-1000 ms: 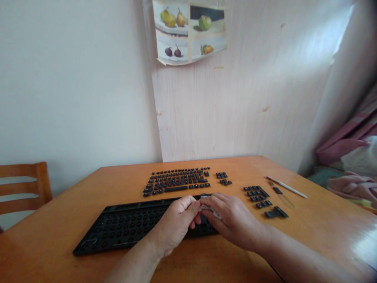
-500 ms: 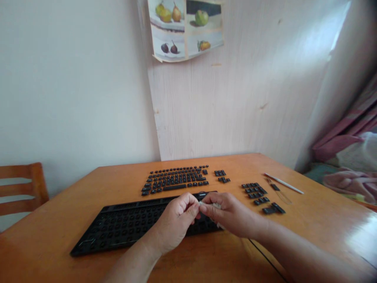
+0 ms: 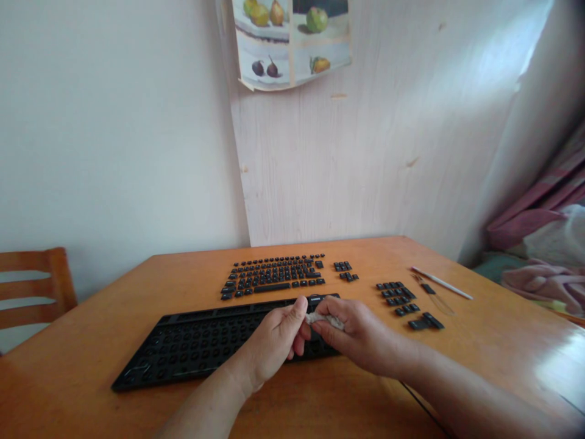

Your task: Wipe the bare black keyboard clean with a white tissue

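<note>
A crumpled whitish cloth or tissue [image 3: 333, 321] is pinched between the thumb and fingers of my right hand [image 3: 361, 335]. My left hand [image 3: 274, 341] meets its tip from the left, thumb raised and fingers curled under; whether it grips the cloth is hidden. Both hands are above the right part of a black keyboard base [image 3: 192, 344] with its keycaps off. Behind it, loose black keycaps [image 3: 274, 274] lie in keyboard order, with a long space bar [image 3: 272, 287]. More keycaps [image 3: 395, 294] are grouped to the right.
A white pen-like stick [image 3: 442, 283] and a small wire tool [image 3: 428, 289] lie at the right on the wooden table [image 3: 114, 299]. A black cable [image 3: 423, 405] runs toward the near edge. A wooden chair [image 3: 59, 280] stands at the left, bedding [image 3: 539, 274] at the right.
My left thumb has lifted off the pinch and points up. More of the whitish cloth shows between my hands. The view has shifted slightly.
</note>
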The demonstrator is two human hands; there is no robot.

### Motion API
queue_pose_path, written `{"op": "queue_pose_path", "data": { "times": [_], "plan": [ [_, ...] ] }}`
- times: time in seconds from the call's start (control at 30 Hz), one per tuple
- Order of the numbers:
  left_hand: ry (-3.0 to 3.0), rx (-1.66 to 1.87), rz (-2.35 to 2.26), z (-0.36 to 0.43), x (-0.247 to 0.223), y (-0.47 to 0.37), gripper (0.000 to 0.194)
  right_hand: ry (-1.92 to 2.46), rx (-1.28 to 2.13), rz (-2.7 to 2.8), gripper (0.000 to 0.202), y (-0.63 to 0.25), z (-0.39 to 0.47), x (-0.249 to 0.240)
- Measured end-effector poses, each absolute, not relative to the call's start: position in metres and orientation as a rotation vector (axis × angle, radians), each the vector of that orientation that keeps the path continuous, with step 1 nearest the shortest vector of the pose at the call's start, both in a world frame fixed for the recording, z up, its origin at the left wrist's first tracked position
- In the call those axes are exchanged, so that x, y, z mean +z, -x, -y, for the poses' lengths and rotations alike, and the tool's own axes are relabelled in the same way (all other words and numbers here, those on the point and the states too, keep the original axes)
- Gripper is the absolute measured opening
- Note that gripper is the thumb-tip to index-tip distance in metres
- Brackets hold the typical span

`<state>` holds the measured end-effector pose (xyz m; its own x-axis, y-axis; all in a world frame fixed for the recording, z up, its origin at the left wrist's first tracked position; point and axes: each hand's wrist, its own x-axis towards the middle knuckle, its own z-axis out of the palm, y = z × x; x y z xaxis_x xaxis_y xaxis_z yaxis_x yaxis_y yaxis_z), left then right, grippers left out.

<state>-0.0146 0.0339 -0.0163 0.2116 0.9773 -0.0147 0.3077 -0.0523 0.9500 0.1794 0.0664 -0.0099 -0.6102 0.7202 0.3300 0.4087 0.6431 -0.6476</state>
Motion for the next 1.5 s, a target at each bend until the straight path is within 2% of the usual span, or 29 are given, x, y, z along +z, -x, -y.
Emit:
{"op": "queue_pose_path", "data": {
  "times": [0.27, 0.4, 0.57, 0.8, 1.0, 1.23, 1.5],
  "plan": [
    [-1.773, 0.906, -1.274, -0.036, -0.015, 0.016, 0.048, 0.812, 0.894, 2.225, 0.020, -0.176, -0.068, -0.012],
    [-1.791, 0.947, -1.257, -0.037, -0.018, 0.016, 0.045, 0.610, 1.108, 2.121, 0.032, -0.173, -0.068, -0.013],
    [-1.804, 0.952, -1.250, -0.036, -0.017, 0.017, 0.045, 0.502, 1.067, 2.164, 0.022, -0.171, -0.066, -0.007],
    [-1.608, 0.978, -1.157, -0.031, -0.013, 0.013, 0.045, 0.623, 1.190, 1.926, 0.020, -0.170, -0.063, -0.013],
    [-1.549, 1.039, -1.231, -0.034, -0.010, 0.014, 0.048, 0.836, 1.107, 1.964, 0.023, -0.175, -0.065, -0.008],
    [-1.677, 1.195, -1.172, -0.034, -0.006, 0.017, 0.020, 0.900, 1.162, 1.949, 0.028, -0.175, -0.068, -0.010],
    [-1.517, 1.115, -1.100, -0.033, -0.007, 0.014, 0.010, 0.766, 1.232, 1.914, 0.028, -0.173, -0.068, -0.017]
  ]
}}
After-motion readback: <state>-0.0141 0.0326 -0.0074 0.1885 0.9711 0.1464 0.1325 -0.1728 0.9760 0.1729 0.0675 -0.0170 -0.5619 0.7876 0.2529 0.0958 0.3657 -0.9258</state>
